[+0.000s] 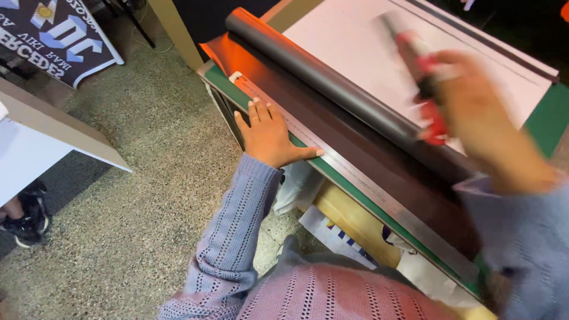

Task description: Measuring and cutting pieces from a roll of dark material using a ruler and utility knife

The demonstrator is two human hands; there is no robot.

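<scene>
My left hand (269, 137) lies flat, fingers spread, pressing on a long metal ruler (355, 178) that runs along the near edge of a green cutting mat (225, 83). A dark sheet with a rolled-up end (320, 77) lies on the table beside the ruler. My right hand (480, 118), blurred by motion, hovers above the roll and grips a red-and-black cutter knife (424, 89). Both arms wear lilac knitted sleeves.
A white sheet (367, 41) covers the table's far side. Under the table are white bags and printed sheets (332, 231). A printed banner (53, 35) leans at the top left, a white board (35, 142) stands left, and another person's black shoe (26, 219) is on the speckled floor.
</scene>
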